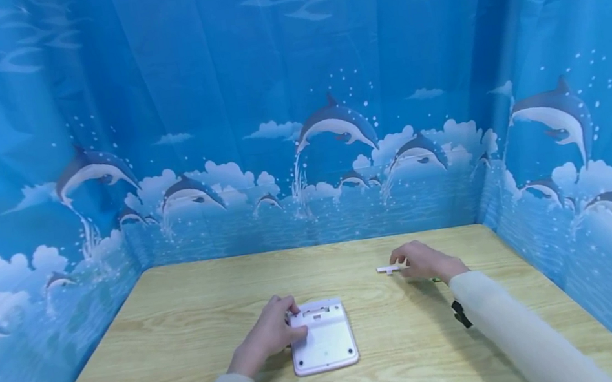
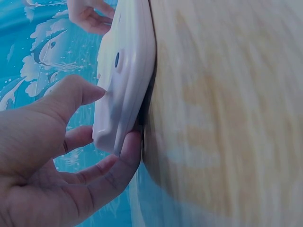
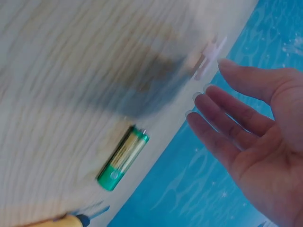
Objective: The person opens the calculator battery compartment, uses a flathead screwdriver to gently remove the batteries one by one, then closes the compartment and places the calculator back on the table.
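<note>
While the left hand (image 1: 267, 331) pinches the white device (image 1: 330, 344) between thumb and fingers | right hand (image 1: 423, 261) reaches beside white piece (image 1: 389, 269), fingers lightly spread, contact unclear | green battery (image 3: 124, 158) on table (image 1: 186, 338)

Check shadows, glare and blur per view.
Head: fairly even light, soft shadow on the table beside the right sleeve. Left wrist: dim, table grain smeared, pale reflections on its surface. Right wrist: broad dark shadow on the table, small white piece blurred, battery lettering too soft to read.

My head cam looks forward-down; wrist cams sit close, tilted. Head/left share the flat white plastic device (image 1: 327, 339).
</note>
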The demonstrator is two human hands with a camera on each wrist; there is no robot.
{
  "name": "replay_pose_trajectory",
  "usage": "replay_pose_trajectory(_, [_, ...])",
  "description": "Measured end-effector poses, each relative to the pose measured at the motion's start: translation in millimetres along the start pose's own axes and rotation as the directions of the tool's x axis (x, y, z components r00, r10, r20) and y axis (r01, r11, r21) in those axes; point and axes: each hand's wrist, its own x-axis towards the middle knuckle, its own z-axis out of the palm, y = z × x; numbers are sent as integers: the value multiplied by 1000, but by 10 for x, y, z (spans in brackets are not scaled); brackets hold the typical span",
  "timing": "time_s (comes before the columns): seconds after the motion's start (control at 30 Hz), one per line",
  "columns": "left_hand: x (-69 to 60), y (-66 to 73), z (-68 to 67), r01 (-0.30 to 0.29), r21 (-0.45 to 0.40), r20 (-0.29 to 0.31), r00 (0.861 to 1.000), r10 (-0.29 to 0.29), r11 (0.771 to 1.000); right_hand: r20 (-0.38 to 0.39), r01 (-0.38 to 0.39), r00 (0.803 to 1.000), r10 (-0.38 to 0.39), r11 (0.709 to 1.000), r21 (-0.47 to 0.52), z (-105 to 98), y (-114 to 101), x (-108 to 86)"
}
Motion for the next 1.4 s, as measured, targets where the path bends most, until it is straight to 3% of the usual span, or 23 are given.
replay_pose_trajectory(0.4, [3, 2, 1, 7, -2, 1, 1000, -7, 1000, -45, -1, 999, 0, 1000, -23, 138, -124, 177])
replay_pose_trajectory(0.83, [7, 1, 10, 19, -6, 1, 1000, -19, 1000, -52, -74, 996, 73, 997, -16, 271, -93, 255])
replay_pose_trajectory(1.03, [8, 6, 13, 29, -6, 1, 1000, -29, 1000, -64, -50, 997, 48, 998, -34, 273, -113, 252])
replay_pose_trajectory(1.4, [-2, -1, 2, 10, -4, 5, 1000, -10, 1000, -25, -53, 998, 52, 998, -43, 272, -159, 263])
